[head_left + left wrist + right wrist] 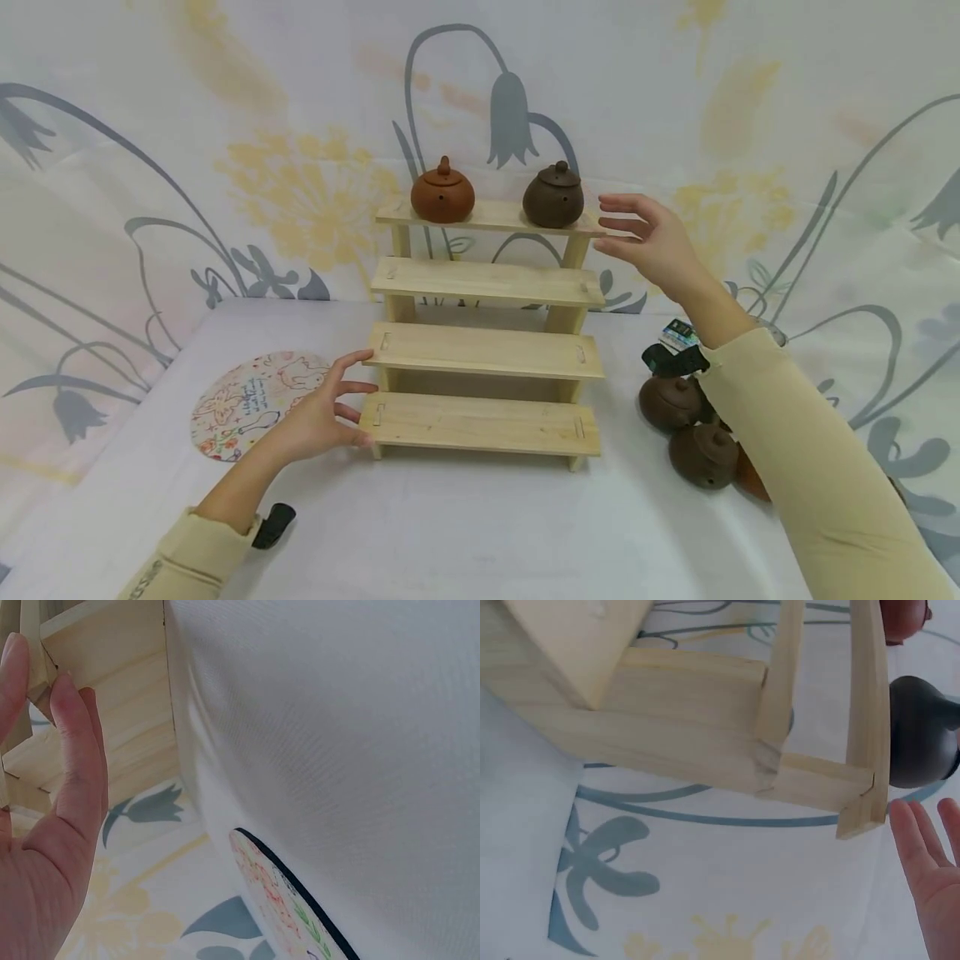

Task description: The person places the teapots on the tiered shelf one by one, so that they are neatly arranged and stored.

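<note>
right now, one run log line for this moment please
left hand: at left edge of wooden stand | right hand: beside dark teapot, not touching it | top tier: reddish-brown teapot, dark teapot

A round board (240, 408) with colourful line drawings and blue lettering (256, 395) (handwritten, it seems, though too small to read) lies on the white table (480, 533). Behind and to the sides, pale cloth (112, 50) shows grey bellflowers (512, 118) and yellow blooms (311, 200).

A four-step pale-wood shelf (486, 348) carries a round reddish-brown clay teapot (442, 196) top left, a round dark-brown clay teapot (553, 200) near its top-right corner.
</note>
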The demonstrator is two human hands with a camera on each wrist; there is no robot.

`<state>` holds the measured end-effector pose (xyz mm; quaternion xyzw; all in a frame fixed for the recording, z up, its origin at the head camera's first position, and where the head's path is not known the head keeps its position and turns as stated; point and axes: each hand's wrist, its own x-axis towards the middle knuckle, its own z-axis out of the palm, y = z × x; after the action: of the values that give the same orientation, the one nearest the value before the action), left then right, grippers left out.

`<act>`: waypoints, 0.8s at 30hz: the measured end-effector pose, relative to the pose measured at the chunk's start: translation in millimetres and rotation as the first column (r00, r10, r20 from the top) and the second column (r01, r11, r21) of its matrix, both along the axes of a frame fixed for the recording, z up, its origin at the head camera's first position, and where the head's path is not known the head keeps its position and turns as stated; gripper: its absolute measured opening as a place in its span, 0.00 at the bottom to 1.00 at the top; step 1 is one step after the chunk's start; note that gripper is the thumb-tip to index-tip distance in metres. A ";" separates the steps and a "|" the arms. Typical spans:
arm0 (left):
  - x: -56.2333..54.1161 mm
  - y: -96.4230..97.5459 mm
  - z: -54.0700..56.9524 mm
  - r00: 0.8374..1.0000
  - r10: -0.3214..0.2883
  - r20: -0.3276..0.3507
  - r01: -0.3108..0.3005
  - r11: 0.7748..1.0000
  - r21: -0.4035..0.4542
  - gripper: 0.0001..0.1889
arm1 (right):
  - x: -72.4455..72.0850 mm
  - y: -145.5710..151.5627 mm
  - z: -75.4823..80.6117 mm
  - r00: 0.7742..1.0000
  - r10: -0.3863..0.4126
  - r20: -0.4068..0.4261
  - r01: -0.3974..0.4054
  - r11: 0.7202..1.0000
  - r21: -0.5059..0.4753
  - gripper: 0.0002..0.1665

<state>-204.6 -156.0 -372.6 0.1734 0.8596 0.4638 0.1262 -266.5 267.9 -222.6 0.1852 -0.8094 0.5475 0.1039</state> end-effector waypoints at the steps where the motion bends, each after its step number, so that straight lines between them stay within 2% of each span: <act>1: -0.2 -0.2 -0.2 1.000 -0.002 0.000 0.002 1.000 0.002 0.56 | 3.2 2.5 -2.2 1.000 0.004 -0.001 -0.004 1.000 -0.009 0.30; 5: -0.4 -0.4 -0.4 1.000 -0.007 -0.002 0.007 1.000 0.005 0.57 | 16.5 12.2 -11.0 1.000 0.006 -0.010 -0.006 1.000 -0.008 0.28; 11: 0.5 -0.2 0.8 1.000 -0.008 -0.003 0.008 1.000 0.000 0.57 | 37.2 24.0 -22.5 0.999 -0.042 -0.015 0.043 0.997 0.065 0.27; 17: 0.8 0.7 0.4 1.000 -0.012 0.005 0.012 1.000 0.015 0.57 | 57.1 38.4 -37.4 0.999 -0.049 -0.019 0.050 0.997 0.052 0.26; 24: -0.1 0.6 0.3 1.000 -0.013 0.008 0.013 1.000 0.019 0.57 | 81.4 50.9 -56.0 0.994 -0.110 -0.016 0.111 0.992 0.060 0.25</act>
<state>-204.7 -155.4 -372.3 0.1784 0.8535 0.4717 0.1310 -185.0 318.8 -278.6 0.1466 -0.8341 0.5149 0.1332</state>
